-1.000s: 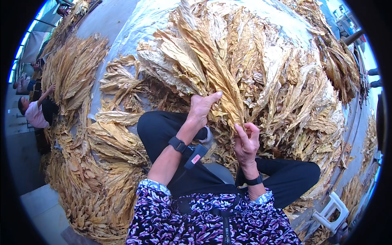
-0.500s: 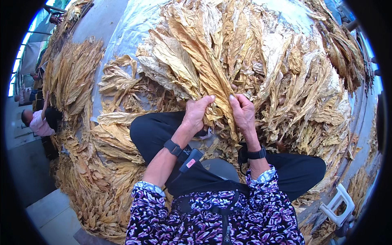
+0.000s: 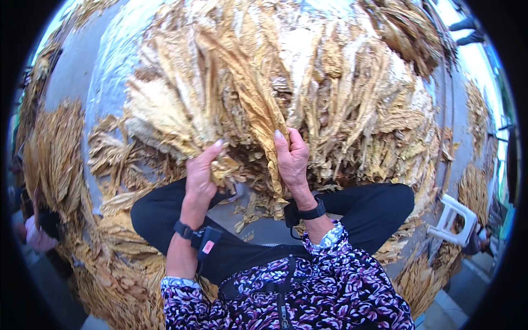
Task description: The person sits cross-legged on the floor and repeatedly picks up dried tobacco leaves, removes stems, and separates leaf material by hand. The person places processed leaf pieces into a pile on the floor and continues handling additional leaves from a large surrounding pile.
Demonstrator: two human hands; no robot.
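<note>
My left hand (image 3: pixel 201 171) is closed round the stem ends of a bundle of pale yellow dried tobacco leaves (image 3: pixel 159 107), which fans out away from me. In my right hand (image 3: pixel 292 158), pinched between thumb and fingers, is one long crinkled golden-brown tobacco leaf (image 3: pixel 250 96). Its broad part stretches up and to the left, and its narrow end hangs below the hand. A gap lies between the two hands, over my crossed legs. Beyond them a large heap of dried leaves (image 3: pixel 363 104) spreads out, stems toward me.
More leaf piles (image 3: pixel 55 157) lie at the left and around my legs. Pale plastic sheeting (image 3: pixel 111 63) runs under the heap. A white plastic stool (image 3: pixel 455 223) stands at the right. Another person in a pink top (image 3: pixel 39 235) is at the far left edge.
My hands have moved apart, the left carrying its bundle leftward, the right keeping the golden leaf. The whole view has shifted, so the surroundings sit further left.
</note>
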